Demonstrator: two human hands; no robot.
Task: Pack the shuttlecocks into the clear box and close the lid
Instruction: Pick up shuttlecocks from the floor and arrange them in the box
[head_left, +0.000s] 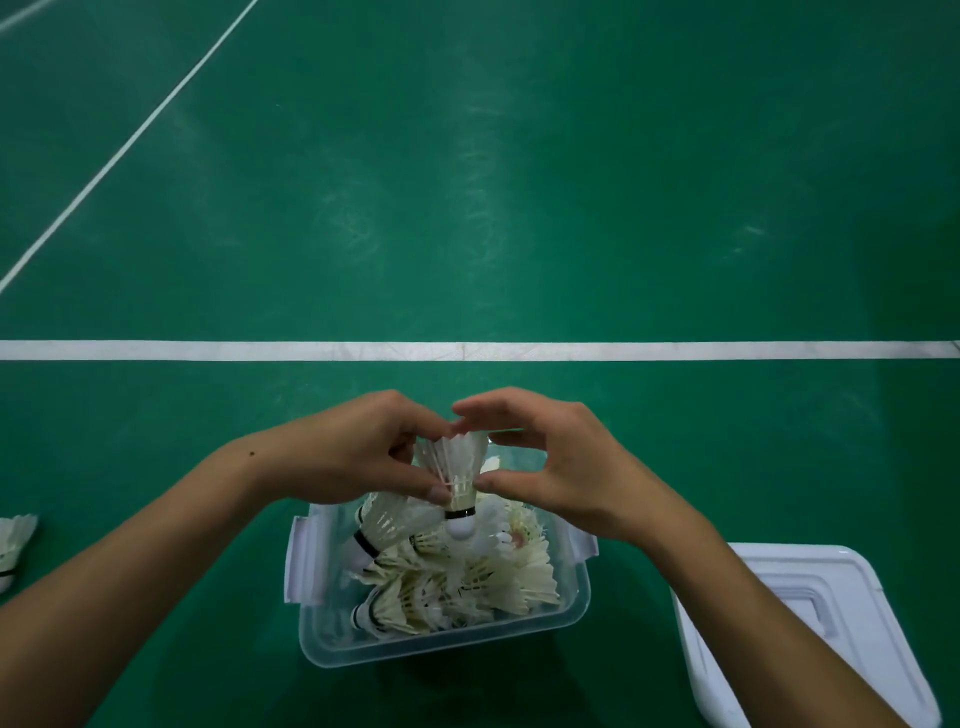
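Note:
A clear plastic box (571, 618) stands open on the green floor, holding several white feather shuttlecocks (498, 577). Above its far edge both hands hold one shuttlecock (460, 467), cork down. My left hand (358, 452) curls round its feathers from the left, thumb on the lower skirt. My right hand (550, 462) curls round it from the right, thumb tip at the skirt's base. A second shuttlecock (384, 525) lies tilted just under my left hand. The white lid (810, 623) lies on the floor to the right of the box, partly under my right forearm.
One more shuttlecock (13, 540) lies on the floor at the left edge of view. A white court line (208, 350) crosses the green floor beyond the box, and a thinner line (130, 140) runs diagonally at the upper left.

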